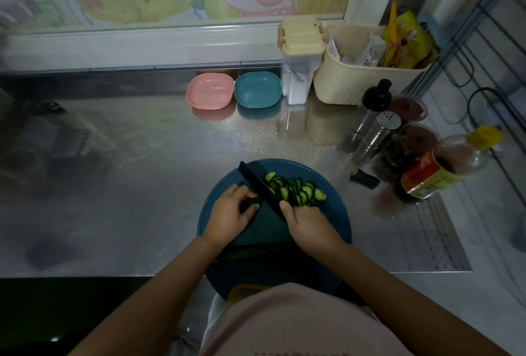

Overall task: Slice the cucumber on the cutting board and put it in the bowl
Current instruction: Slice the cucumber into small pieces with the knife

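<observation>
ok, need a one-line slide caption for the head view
Head view: left hand pins the cucumber stub on the blue cutting board while the right hand slices with a black knife.

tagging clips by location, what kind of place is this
Probably a home kitchen: a stainless steel countertop, a round blue cutting board holding green cucumber slices, and a clear glass shaker with a perforated metal lid beside a yellow-capped sauce bottle.
</observation>
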Tool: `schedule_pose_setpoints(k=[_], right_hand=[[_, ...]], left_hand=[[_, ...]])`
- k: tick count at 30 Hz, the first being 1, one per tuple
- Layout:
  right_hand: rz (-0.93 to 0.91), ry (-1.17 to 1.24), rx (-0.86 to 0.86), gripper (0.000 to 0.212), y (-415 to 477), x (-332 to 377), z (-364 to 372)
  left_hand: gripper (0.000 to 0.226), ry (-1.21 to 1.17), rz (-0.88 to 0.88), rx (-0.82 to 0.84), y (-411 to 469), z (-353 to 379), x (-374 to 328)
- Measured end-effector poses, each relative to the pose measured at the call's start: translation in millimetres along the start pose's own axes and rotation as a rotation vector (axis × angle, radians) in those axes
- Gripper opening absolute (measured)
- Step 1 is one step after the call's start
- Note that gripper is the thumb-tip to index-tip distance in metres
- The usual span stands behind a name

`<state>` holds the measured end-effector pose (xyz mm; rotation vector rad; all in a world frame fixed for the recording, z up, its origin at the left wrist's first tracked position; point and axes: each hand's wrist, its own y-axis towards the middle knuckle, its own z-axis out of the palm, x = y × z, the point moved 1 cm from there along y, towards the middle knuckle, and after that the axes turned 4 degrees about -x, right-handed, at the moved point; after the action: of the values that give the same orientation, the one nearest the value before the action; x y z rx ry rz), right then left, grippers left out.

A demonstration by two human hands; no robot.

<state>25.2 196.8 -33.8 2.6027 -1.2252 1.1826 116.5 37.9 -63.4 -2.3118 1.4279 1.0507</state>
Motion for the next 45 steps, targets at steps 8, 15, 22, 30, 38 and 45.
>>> schedule_pose_setpoints(k=[8, 15, 22, 30, 38, 45], right_hand=[[0.0, -0.024, 0.016, 0.06, 1.8, -0.4, 4.6], [0.004, -0.076, -0.002, 0.06, 5.4, -0.6, 12.0], [0.037, -0.058, -0.011, 0.061, 2.1, -6.5, 5.7], [0.001, -0.035, -0.005, 0.062, -1.5, 1.3, 1.7], [0.014, -0.024, 0.016, 0.061, -0.5, 0.9, 4.0], [0.014, -0.02, 0.02, 0.062, 3.6, -1.4, 11.4]], left_hand=[[0.014, -0.016, 0.005, 0.006, 1.1, 0.0, 0.7], [0.017, -0.04, 0.021, -0.002, 1.0, -0.2, -0.6], [0.013, -0.066, -0.031, -0.026, -0.9, 3.5, 3.1], [0.013, -0.083, -0.052, -0.046, -1.3, 4.5, 4.3], [0.013, -0.073, -0.045, -0.082, -3.5, 5.4, 4.0], [0.015, -0.061, -0.022, -0.108, -6.0, 6.0, 3.3]])
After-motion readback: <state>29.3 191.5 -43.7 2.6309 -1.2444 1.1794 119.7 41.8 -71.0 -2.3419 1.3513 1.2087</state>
